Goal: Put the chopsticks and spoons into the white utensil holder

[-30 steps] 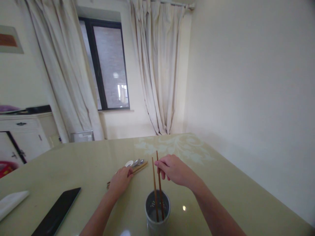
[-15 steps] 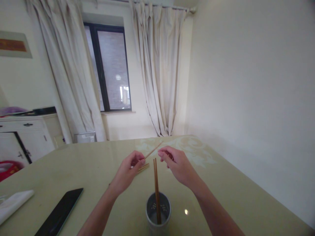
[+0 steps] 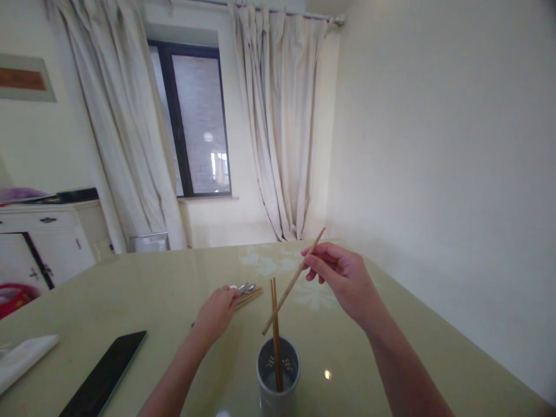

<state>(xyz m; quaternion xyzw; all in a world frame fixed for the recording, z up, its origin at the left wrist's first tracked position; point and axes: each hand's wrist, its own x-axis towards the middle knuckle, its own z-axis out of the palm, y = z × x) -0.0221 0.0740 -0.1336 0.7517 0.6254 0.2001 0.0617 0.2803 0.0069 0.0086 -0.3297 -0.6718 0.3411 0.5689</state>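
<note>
My right hand is closed in a pinch on a light wooden chopstick. The chopstick slants down to the left, its lower end above a grey metal utensil holder with holes inside. Two brown chopsticks stand in that holder, leaning on its far side. My left hand is low over the table, palm down, by some shiny spoons and a few chopsticks lying there. Its fingertips are bent down and mostly hidden, so their grip does not show.
The pale green table meets a white wall on the right. A black flat device and a white object lie at the left. Beyond the table are curtains, a window and a white cabinet.
The light chopstick has passed from my left hand to my right, which has moved right and up. My left hand has lowered and come back toward the lying utensils; the spoons now show.
</note>
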